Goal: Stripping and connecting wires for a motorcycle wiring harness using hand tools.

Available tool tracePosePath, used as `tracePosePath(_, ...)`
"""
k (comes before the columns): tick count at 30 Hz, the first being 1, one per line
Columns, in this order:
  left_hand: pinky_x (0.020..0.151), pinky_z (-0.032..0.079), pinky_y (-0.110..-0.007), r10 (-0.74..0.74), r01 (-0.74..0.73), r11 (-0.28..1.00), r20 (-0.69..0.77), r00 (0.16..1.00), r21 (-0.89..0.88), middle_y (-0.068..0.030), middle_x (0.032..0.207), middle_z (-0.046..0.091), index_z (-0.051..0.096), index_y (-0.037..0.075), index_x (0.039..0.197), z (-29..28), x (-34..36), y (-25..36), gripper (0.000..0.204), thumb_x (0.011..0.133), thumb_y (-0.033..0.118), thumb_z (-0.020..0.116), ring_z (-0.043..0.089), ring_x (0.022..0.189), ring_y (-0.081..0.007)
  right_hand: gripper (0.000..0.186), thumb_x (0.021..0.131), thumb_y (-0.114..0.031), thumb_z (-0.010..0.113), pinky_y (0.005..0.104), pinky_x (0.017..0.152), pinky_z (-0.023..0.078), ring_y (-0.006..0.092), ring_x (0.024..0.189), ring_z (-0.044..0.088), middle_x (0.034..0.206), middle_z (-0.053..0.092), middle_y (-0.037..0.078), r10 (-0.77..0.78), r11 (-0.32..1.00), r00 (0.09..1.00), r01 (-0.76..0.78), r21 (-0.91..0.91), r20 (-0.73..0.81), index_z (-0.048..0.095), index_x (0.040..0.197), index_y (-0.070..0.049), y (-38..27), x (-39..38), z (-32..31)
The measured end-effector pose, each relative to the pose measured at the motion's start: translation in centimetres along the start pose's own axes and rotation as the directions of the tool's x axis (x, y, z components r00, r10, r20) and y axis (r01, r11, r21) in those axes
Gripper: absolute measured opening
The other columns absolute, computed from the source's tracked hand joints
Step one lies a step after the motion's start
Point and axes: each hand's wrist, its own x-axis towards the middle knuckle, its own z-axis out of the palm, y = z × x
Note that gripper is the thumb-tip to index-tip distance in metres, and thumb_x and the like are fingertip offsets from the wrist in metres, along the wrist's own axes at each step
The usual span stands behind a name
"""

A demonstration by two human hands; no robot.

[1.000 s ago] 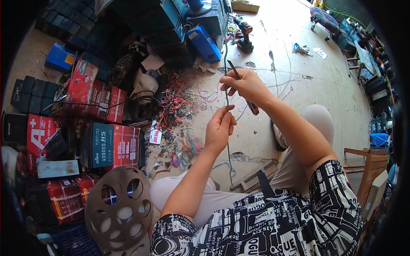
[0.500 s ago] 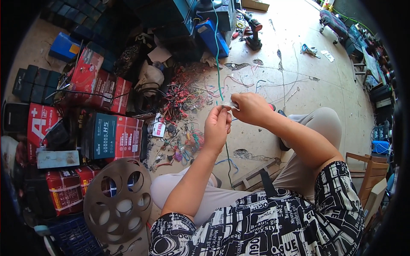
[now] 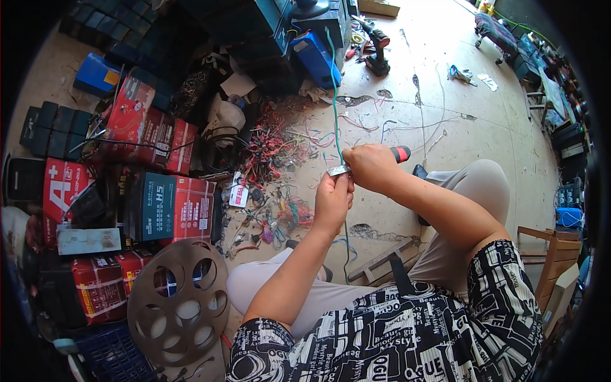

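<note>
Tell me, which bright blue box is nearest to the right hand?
The blue box close to the drill; the far-left box and far-right box lie farther from the right hand.

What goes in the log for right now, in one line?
left hand: holding green wire | right hand: gripping knife, blade at wire | floor: drill

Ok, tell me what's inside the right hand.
A red-and-black tool end sticks out of the right hand, and a flat shiny piece shows near the green wire. Whatever the fist covers between them can't be seen.
</note>
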Motion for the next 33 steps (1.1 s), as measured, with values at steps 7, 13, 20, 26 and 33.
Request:
tracePosePath(7, 0.04, 0.023, -0.018, -0.136, 0.132, 0.987, -0.033, 0.99, -0.094, 0.0021, 0.07, 0.047, 0.049, 0.007, 0.098, 0.3, -0.5, 0.4, 0.009, 0.096, 0.015, 0.045, 0.031, 0.045, -0.0026, 0.008, 0.072, -0.013, 0.059, 0.0404, 0.059, 0.051, 0.0292, 0.067, 0.065, 0.071, 0.065, 0.012, 0.047, 0.997, 0.995, -0.051, -0.053, -0.083, 0.063, 0.076, -0.008, 2.1, 0.9, 2.6)
tracePosePath(13, 0.04, 0.024, -0.018, -0.128, 0.127, 0.988, -0.011, 0.992, -0.085, 0.0018, 0.071, 0.047, 0.049, 0.007, 0.099, 0.3, -1.8, 0.3, 0.01, 0.097, 0.015, 0.044, 0.032, 0.045, -0.0027, 0.014, 0.075, -0.011, 0.054, 0.0424, 0.059, 0.049, 0.0316, 0.069, 0.065, 0.073, 0.065, 0.014, 0.096, 0.994, 0.993, -0.099, -0.035, -0.072, 0.064, 0.081, -0.006, 2.5, 1.7, 0.6)
tracePosePath(20, 0.04, 0.023, -0.017, -0.079, 0.079, 0.996, 0.0, 0.997, -0.029, 0.0028, 0.071, 0.047, 0.05, 0.007, 0.101, -0.2, -1.4, 0.4, 0.013, 0.097, 0.016, 0.043, 0.031, 0.045, -0.0022, 0.015, 0.07, -0.018, 0.065, 0.0421, 0.061, 0.049, 0.0321, 0.07, 0.065, 0.072, 0.065, 0.014, 0.027, 0.998, 0.999, -0.029, 0.052, 0.038, 0.062, 0.078, -0.006, 0.4, 0.3, 0.0)
tracePosePath(26, 0.04, 0.021, -0.017, -0.081, 0.078, 0.994, 0.029, 0.996, 0.073, 0.0039, 0.07, 0.044, 0.05, 0.007, 0.101, -0.1, -1.4, 0.8, 0.013, 0.097, 0.016, 0.042, 0.029, 0.045, -0.002, 0.015, 0.069, -0.019, 0.067, 0.0414, 0.061, 0.05, 0.0313, 0.07, 0.065, 0.071, 0.065, 0.013, -0.004, 0.998, 0.997, -0.001, 0.066, 0.079, 0.062, 0.076, -0.007, 0.4, 0.2, -0.1)
tracePosePath(33, 0.039, 0.02, -0.018, -0.171, 0.171, 0.985, 0.06, 0.983, 0.013, 0.0037, 0.069, 0.042, 0.048, 0.008, 0.098, 0.3, -1.6, 0.3, 0.011, 0.097, 0.017, 0.041, 0.027, 0.044, -0.0018, 0.008, 0.071, -0.013, 0.059, 0.0412, 0.058, 0.05, 0.0309, 0.066, 0.065, 0.069, 0.065, 0.013, 0.051, 0.999, 0.998, -0.05, -0.021, 0.042, 0.063, 0.075, -0.007, 1.7, 0.6, 1.0)
